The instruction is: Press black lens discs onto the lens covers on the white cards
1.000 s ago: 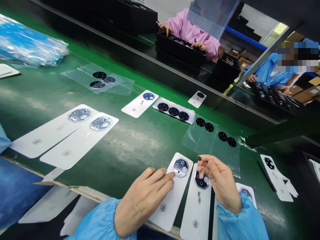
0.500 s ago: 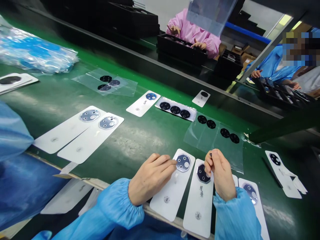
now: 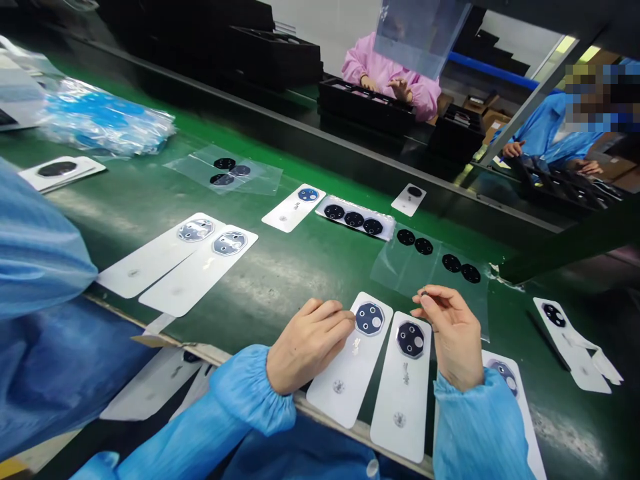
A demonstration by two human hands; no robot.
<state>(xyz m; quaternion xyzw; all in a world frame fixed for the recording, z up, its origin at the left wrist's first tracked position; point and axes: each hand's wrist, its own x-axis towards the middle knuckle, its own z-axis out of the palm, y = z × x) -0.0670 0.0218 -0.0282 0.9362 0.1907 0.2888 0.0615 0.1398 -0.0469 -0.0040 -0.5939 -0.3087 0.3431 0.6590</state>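
Two white phone-back panels, the left panel point(image 3: 345, 380) and the right panel point(image 3: 403, 400), lie at the table's near edge, each with a dark eight-sided camera plate at its top. My left hand point(image 3: 313, 343) is closed above the left panel, fingertips together beside its camera plate point(image 3: 370, 319); whatever they hold is hidden. To the right of the other camera plate point(image 3: 410, 339), my right hand point(image 3: 455, 333) is raised, thumb and forefinger pinching a small dark piece point(image 3: 424, 293). Part of another panel point(image 3: 517, 407) shows beyond my right sleeve.
Clear film point(image 3: 400, 270) with black discs and a strip of black discs point(image 3: 354, 219) lie ahead. More panels point(image 3: 200, 270) are at left, near a plastic-wrapped pile point(image 3: 107, 120). A blue sleeve point(image 3: 40, 240) is close on the left. Across the bench, a person in pink point(image 3: 365, 63) handles a black tray.
My right hand has lifted away from the right panel's camera plate, uncovering it, and its fingers have spread more. My left hand stays by the left panel. The view has shifted slightly.
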